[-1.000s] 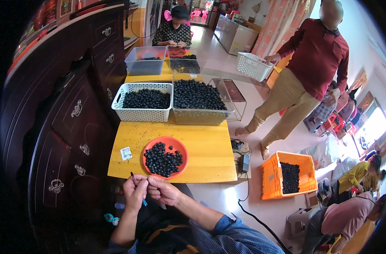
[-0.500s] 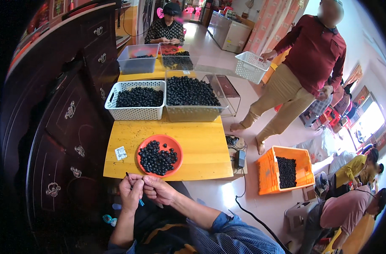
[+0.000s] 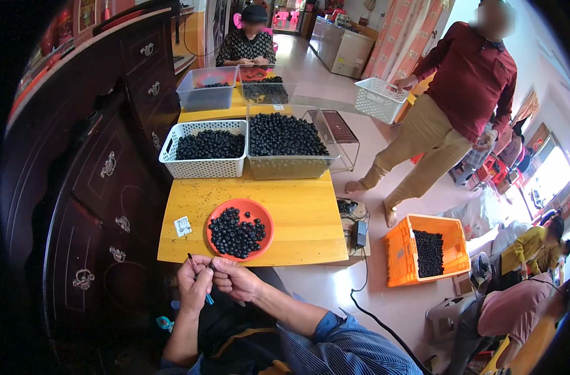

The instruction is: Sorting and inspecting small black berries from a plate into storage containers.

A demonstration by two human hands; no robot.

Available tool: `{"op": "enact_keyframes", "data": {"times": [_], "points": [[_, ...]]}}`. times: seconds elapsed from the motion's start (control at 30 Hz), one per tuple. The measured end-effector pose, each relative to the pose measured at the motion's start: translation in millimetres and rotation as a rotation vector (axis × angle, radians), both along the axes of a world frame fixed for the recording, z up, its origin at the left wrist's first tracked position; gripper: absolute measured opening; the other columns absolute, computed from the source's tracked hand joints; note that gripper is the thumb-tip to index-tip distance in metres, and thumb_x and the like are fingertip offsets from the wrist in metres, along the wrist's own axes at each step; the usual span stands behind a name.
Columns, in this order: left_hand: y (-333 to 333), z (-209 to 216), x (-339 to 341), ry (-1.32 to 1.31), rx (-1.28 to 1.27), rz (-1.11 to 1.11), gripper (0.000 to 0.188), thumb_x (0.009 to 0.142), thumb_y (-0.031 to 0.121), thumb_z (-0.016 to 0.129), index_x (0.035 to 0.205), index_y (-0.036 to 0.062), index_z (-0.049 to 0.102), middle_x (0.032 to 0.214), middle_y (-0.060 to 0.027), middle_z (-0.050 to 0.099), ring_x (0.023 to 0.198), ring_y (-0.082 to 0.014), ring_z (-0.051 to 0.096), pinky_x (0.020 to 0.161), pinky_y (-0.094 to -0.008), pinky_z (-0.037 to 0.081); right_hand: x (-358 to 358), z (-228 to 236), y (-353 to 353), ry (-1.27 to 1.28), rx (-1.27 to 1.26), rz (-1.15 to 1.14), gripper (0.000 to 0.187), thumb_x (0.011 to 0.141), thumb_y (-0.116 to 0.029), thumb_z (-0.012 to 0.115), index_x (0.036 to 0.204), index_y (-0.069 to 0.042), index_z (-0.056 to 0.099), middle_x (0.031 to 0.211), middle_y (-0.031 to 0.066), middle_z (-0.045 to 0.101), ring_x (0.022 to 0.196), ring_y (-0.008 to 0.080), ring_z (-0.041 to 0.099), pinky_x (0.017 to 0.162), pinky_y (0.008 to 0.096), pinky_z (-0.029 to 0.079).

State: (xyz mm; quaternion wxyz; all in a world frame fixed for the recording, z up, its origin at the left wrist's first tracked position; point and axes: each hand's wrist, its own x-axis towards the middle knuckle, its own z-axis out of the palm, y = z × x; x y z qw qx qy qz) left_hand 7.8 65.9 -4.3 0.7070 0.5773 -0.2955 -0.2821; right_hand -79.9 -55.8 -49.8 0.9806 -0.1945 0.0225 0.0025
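Observation:
In front of the table edge my two hands meet. My left hand (image 3: 194, 282) is closed round a thin tool (image 3: 209, 299), whose blue end sticks out below and dark tip above the fingers; its exact kind is unclear. My right hand (image 3: 236, 280) is closed in a pinch at a small dark round piece (image 3: 211, 266), partly covered by the fingertips. Just beyond the hands lies a red-orange plate (image 3: 269, 240) with many small, shiny, black round pieces (image 3: 235, 234), like beads or berries.
A white perforated basket (image 3: 201, 169) and a clear bin (image 3: 291, 167) of black pieces stand farther up the yellow table (image 3: 185, 250). A paper label (image 3: 182, 226) lies left. An orange crate (image 3: 402, 259) sits on the floor. One person stands right with a basket (image 3: 380, 100); others work around.
The view has shifted slightly, so the scene sits a little farther right. My hands stay together, and the dark piece between them shows more plainly.

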Motion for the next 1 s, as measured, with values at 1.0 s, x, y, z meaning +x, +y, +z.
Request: {"op": "enact_keyframes", "data": {"times": [1.0], "points": [[3.4,-8.1,4.7,-0.199,0.122,0.132,0.007,0.09,0.005,0.066,0.095,0.0005,0.063,0.072,0.0034,0.058,0.061,-0.0036,0.05,0.055,-0.022,0.041,0.3,7.2,4.2,0.138,-0.001,-0.038,0.017,0.104,-0.032,0.056,0.093,-0.02,0.053,0.068,-0.0118,0.032,0.054,0.0011,0.027,0.046,0.019,0.02]]}}
